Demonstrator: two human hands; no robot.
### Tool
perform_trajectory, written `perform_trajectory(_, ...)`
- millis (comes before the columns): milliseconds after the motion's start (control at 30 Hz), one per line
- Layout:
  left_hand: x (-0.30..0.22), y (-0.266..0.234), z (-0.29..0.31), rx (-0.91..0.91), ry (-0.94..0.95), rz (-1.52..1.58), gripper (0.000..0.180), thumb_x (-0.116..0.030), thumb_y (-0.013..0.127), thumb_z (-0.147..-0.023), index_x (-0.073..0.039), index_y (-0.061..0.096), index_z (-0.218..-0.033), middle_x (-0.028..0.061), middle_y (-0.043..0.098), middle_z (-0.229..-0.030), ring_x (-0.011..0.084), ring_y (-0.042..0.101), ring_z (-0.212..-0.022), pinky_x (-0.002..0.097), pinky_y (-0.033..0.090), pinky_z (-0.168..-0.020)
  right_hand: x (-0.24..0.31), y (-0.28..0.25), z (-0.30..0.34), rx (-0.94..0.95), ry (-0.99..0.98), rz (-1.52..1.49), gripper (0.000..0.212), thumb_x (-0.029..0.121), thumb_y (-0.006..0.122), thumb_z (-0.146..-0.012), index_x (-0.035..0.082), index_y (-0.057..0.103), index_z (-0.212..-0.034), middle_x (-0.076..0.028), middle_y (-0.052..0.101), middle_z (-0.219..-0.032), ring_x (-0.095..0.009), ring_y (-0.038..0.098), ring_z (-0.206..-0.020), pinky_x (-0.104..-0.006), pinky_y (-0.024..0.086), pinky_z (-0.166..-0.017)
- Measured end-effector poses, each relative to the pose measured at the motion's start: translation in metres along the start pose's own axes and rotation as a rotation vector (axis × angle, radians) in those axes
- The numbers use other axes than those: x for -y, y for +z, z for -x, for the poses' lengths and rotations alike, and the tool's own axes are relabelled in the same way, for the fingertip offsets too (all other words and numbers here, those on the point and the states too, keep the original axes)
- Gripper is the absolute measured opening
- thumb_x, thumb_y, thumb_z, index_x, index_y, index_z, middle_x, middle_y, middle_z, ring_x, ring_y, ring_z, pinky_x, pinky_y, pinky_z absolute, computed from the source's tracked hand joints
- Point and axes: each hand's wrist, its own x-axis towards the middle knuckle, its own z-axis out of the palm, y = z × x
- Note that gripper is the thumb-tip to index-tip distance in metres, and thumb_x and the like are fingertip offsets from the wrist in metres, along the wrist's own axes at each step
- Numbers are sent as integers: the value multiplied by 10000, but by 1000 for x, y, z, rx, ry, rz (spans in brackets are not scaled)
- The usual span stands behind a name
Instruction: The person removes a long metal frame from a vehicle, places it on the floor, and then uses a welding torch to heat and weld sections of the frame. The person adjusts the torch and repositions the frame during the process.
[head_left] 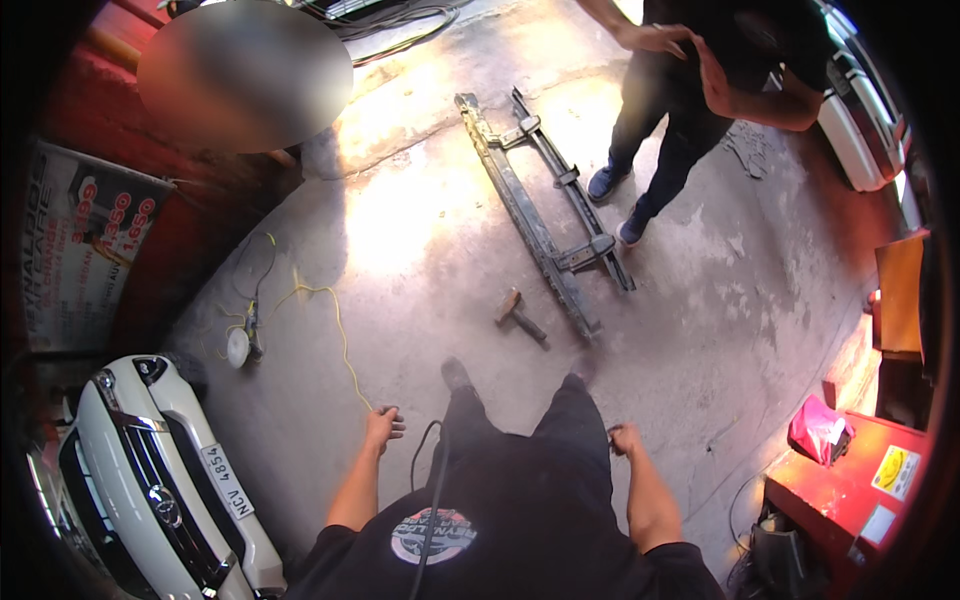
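Note:
My left hand [383, 428] hangs low beside my left leg, its fingers partly spread. A thin yellow cord [340, 325] runs across the floor up to this hand's edge; whether it passes behind the hand or is touched by it I cannot tell. My right hand [625, 441] is by my right thigh with curled fingers, and a small dark spot shows at them. Ahead of my feet lies a hammer [513, 317] with a worn head. Beyond it rests a long dark metal frame [535, 230] of two parallel rails joined by brackets.
An angle grinder [241, 345] lies at left near the white car [165, 490]. Another person [680, 110] stands beyond the frame, hands raised together. At right is a red cabinet [840, 480] with a pink bag [818, 430]. A sign board [90, 245] leans at the left wall.

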Motion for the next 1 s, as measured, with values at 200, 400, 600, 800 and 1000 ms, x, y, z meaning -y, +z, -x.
perform_trajectory(200,28,114,64,251,-128,-173,409,-253,585,-971,28,548,-1265,171,661,-1024,255,681,-804,358,576,-624,0,-128,-29,-119,-115,-293,301,85,523,-847,0,717,-1060,-125,639,-660,-197,591,-487,-339,491,-428)
perform_trajectory(400,-15,147,71,193,24,-161,427,-256,569,-976,41,547,-1282,182,669,-1039,270,684,-825,364,578,-647,18,-181,-17,-167,-38,-208,326,36,485,-835,16,731,-1047,-122,654,-665,-203,623,-504,-348,524,-457)
perform_trajectory(600,-42,138,31,142,5,-176,401,-244,567,-967,31,564,-1259,181,677,-1025,270,683,-801,382,573,-647,20,-160,8,-128,-57,-258,313,27,498,-819,2,721,-1039,-117,649,-670,-201,619,-522,-335,510,-458)
perform_trajectory(800,-61,125,-5,221,41,-234,385,-240,561,-965,20,568,-1249,174,675,-1026,263,678,-783,383,568,-637,-11,-144,39,-208,70,-391,311,18,507,-822,-17,708,-1056,-112,612,-632,-194,569,-469,-327,460,-416)
perform_trajectory(1000,-86,111,-18,189,71,-255,374,-239,562,-962,21,576,-1230,165,672,-997,253,676,-761,378,568,-617,-19,-113,59,-236,74,-428,295,16,515,-830,-26,709,-1049,-117,616,-638,-200,578,-474,-332,471,-424)
